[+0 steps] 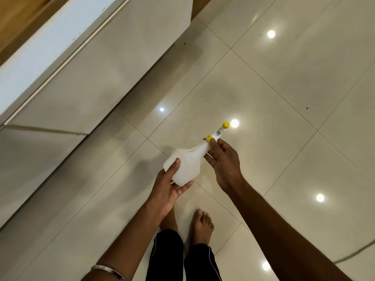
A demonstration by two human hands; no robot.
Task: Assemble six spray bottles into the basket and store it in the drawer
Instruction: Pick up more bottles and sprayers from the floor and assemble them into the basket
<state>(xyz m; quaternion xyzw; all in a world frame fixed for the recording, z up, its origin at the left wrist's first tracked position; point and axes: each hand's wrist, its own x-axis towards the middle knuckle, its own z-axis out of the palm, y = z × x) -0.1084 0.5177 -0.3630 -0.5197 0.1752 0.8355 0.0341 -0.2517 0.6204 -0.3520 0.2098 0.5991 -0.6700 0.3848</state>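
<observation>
A white plastic spray bottle (187, 161) with a yellow collar and a yellow-tipped spray head (220, 131) is held above the floor, lying slanted with its head pointing up and to the right. My left hand (169, 184) grips the bottle's base from below, thumb on its side. My right hand (222, 159) pinches the neck at the yellow collar. No basket or other bottle is in view.
A glossy white cabinet with drawer fronts (85, 78) runs along the left, under a wooden top (18, 19). Shiny beige floor tiles (284, 98) reflect ceiling lights. My bare feet (202, 224) stand below the hands.
</observation>
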